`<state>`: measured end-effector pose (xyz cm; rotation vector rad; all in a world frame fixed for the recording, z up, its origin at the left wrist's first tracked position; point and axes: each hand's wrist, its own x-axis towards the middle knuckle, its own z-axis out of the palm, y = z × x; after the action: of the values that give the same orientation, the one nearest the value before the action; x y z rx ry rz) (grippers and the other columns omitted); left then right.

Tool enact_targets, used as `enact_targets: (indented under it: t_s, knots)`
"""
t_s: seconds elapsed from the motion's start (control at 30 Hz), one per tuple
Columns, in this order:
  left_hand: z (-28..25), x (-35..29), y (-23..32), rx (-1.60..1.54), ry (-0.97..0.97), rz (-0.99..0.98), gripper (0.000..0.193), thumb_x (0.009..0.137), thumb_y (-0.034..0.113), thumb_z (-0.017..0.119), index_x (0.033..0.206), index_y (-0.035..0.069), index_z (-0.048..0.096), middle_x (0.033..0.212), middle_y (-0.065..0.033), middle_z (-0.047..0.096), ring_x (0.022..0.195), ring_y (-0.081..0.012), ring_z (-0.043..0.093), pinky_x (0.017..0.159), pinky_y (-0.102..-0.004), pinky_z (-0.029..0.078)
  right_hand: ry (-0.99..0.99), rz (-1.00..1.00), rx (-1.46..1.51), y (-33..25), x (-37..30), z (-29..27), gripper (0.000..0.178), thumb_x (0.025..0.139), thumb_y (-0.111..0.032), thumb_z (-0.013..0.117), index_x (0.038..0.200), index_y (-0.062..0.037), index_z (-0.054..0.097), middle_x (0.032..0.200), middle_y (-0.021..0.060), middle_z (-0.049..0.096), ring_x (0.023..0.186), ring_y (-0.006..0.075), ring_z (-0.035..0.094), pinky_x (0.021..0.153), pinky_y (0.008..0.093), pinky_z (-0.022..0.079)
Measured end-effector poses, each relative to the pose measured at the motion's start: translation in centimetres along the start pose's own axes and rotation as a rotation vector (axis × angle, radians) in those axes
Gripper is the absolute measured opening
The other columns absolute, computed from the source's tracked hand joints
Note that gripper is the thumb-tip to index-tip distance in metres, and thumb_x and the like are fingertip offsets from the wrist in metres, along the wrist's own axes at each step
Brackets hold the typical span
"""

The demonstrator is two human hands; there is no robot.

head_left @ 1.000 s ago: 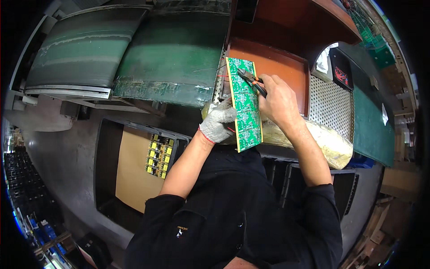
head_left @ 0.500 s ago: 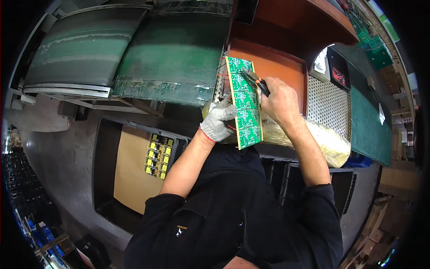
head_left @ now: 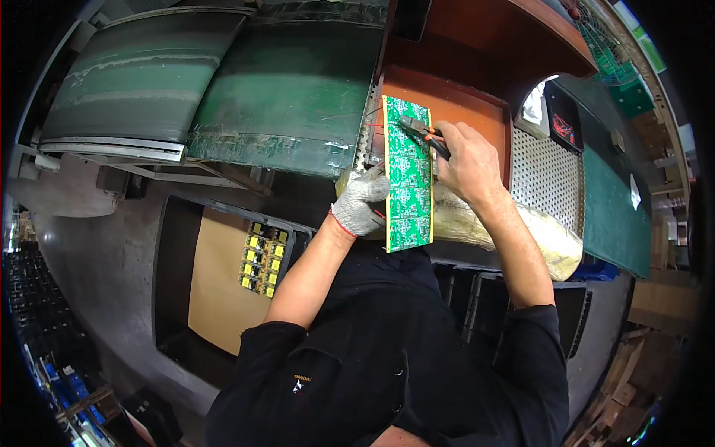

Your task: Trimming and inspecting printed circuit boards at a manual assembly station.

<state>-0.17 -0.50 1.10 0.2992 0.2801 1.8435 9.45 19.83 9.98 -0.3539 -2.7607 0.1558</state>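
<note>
The grey-gloved left hand [head_left: 363, 203], gripping the rectangular green circuit board [head_left: 410, 190] before the left edge of the orange tray [head_left: 471, 108], has turned it straighter, bringing the metal pliers [head_left: 418, 129] gripped by the bare right hand [head_left: 471, 160] nearer its left border.

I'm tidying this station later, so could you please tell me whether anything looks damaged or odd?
The green worktop just left of the circuit board looks worn: its near edge is scuffed and patchy, unlike the smoother surface behind.

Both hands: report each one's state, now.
Left hand: closed, holding the green circuit board by its left edge.
Right hand: closed, holding the pliers.
</note>
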Motion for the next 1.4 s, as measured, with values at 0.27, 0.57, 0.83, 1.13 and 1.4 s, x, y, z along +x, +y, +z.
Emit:
enact_targets:
  t_s: [0.27,0.57,0.83,1.13,1.4]
  knots:
    - [0.3,-0.1,0.1,0.013,-0.001,0.005,0.056,0.098,0.008,0.072,0.151,0.009,0.055,0.135,-0.0094,0.072,0.117,-0.0233,0.073,0.103,-0.0384,0.059,0.037,-0.060,0.035,0.7,0.2,0.5,0.036,0.078,-0.008,0.071,0.113,-0.0057,0.069,0.087,0.0110,0.066,0.073,0.0335,0.065,0.068,0.0423,0.054]
    - [0.2,0.0,0.3,0.029,0.003,-0.026,0.058,0.096,0.007,0.072,0.151,0.009,0.055,0.135,-0.0100,0.072,0.117,-0.0240,0.073,0.103,-0.0383,0.059,0.088,-0.138,-0.005,0.2,0.7,0.2,0.039,0.077,-0.008,0.072,0.116,-0.0064,0.069,0.088,0.0115,0.067,0.072,0.0337,0.065,0.066,0.0427,0.053]
    - [-0.1,-0.1,0.1,-0.017,0.027,-0.038,0.058,0.095,0.004,0.073,0.150,0.008,0.056,0.134,-0.0110,0.073,0.115,-0.0251,0.074,0.102,-0.0395,0.060,0.161,-0.083,-0.017,0.1,1.1,0.1,0.036,0.077,-0.008,0.070,0.112,-0.0067,0.069,0.086,0.0115,0.067,0.071,0.0336,0.065,0.065,0.0428,0.053]
    - [-0.2,0.1,0.1,0.030,0.059,-0.062,0.060,0.092,0.003,0.074,0.149,0.007,0.057,0.133,-0.0127,0.073,0.114,-0.0269,0.074,0.104,-0.0415,0.059,0.211,-0.117,-0.029,-1.0,1.3,-0.5,0.029,0.078,-0.009,0.071,0.107,-0.0062,0.069,0.085,0.0116,0.067,0.071,0.0337,0.066,0.065,0.0430,0.053]
    - [-0.5,0.2,-0.1,0.031,0.068,-0.067,0.064,0.089,0.005,0.077,0.149,0.007,0.056,0.133,-0.0136,0.072,0.114,-0.0276,0.074,0.103,-0.0411,0.059,0.158,-0.073,-0.053,-0.9,1.4,-0.2,0.021,0.078,-0.011,0.070,0.098,-0.0065,0.063,0.084,0.0105,0.065,0.075,0.0320,0.067,0.066,0.0428,0.054]
